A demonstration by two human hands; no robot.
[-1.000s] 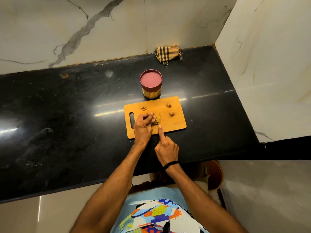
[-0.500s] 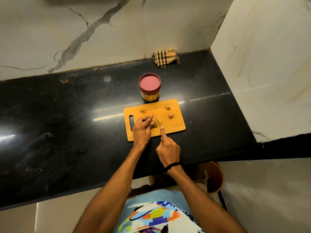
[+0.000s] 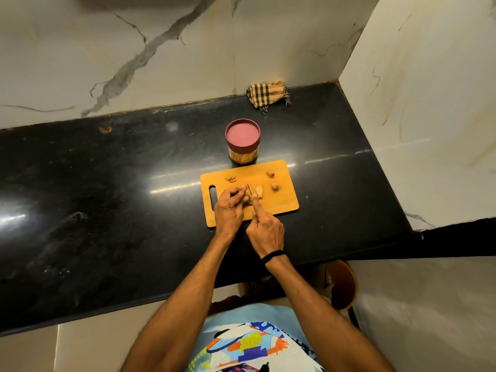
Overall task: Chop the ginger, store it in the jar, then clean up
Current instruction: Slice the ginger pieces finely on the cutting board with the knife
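My left hand (image 3: 229, 208) pinched the ginger (image 3: 245, 198), my right hand (image 3: 265, 229) gripped the knife (image 3: 249, 189); a slice (image 3: 259, 191) had just fallen free on the board (image 3: 281, 202), chopping unfinished.

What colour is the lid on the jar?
The jar's lid is a dark pinkish red. The head view shows it from above.

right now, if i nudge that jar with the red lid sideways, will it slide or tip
The jar looks squat and wide, so it probably slides rather than tips. The glossy counter likely lets it glide easily. Its lid is on, so contents should stay in.
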